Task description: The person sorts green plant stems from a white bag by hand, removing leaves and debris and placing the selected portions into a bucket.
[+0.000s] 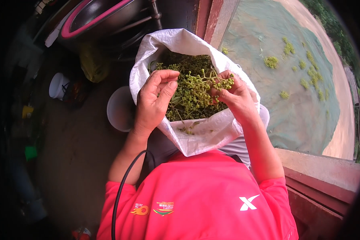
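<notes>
A white woven sack [190,140] stands open in front of me, its rim rolled outward. Inside lies a heap of small green berries on thin stalks [184,106]. Over the right side of the heap, my right hand [238,94] pinches a sprig of green berries [202,83] that reaches toward the left. My left hand [158,94] hovers at the left inside of the rim, fingers bent, thumb apart from them, and nothing visible between. Its fingertips come close to the sprig's left end without clearly touching it.
A whitish round tub [121,109] stands left of the sack, with a white bucket [59,86] farther left. A pink-rimmed metal basin [96,18] is at the upper left, above a yellow bag [92,66]. Beyond a ledge [320,168] at right, green clumps [271,62] lie on a green sheet [296,116].
</notes>
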`<action>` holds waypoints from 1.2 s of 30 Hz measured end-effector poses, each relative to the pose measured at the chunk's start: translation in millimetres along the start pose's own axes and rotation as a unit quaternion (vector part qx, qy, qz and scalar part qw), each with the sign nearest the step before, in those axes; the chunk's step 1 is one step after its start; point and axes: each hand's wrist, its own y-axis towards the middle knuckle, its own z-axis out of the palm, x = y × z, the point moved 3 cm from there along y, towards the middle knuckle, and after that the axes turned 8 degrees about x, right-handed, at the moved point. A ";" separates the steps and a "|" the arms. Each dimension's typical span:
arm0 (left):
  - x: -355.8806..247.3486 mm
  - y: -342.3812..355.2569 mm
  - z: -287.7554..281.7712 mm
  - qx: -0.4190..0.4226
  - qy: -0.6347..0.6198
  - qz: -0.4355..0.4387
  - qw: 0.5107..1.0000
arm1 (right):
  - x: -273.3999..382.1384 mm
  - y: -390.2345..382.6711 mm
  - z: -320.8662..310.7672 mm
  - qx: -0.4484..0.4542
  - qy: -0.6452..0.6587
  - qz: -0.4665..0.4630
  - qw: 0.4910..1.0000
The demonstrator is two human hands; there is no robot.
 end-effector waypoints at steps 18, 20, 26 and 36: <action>28.6 -11.8 -22.0 0.086 0.373 -0.064 0.922 | 154.8 -83.2 -246.4 -0.350 0.259 -0.324 0.840; 28.1 -18.2 -16.6 0.130 0.452 -0.089 0.878 | 133.3 -75.2 -242.6 -0.300 0.182 -0.238 0.906; 34.2 -22.2 -18.4 0.131 0.531 -0.141 0.825 | 65.6 -17.4 -45.1 0.029 -0.082 0.009 0.996; -7.4 -25.2 -26.6 -0.081 0.353 0.015 0.932 | 9.3 6.8 35.0 0.091 -0.237 -0.017 0.967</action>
